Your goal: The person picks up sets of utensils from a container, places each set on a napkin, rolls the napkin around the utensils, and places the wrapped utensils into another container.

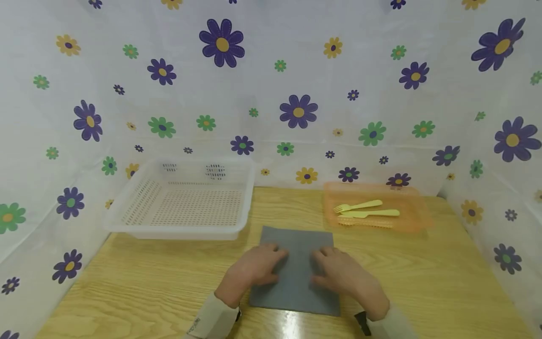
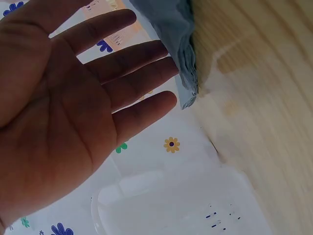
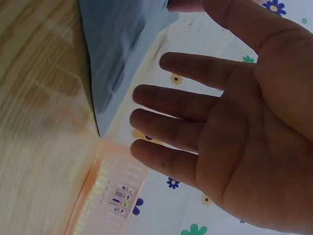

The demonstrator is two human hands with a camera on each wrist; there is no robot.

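Note:
A grey folded cloth (image 1: 296,278) lies flat on the wooden table in front of the person. Over its left side is the left hand (image 1: 259,266), fingers extended; in the left wrist view the fingertips reach the layered edge of the cloth (image 2: 176,44). On the opposite side the right hand (image 1: 340,270) hovers at or just over the cloth, its fingers straight and spread. The right wrist view has a bare palm (image 3: 234,127) beside the cloth (image 3: 112,63); whether those fingertips touch it, I cannot tell. Neither hand grips anything.
A white perforated basket (image 1: 114,221) stands at the back left. At the back right, an orange basket (image 1: 412,216) holds a yellow fork (image 1: 360,205), a yellow knife (image 1: 372,213) and another utensil partly seen. A flowered sheet (image 1: 262,84) hangs behind and along the sides.

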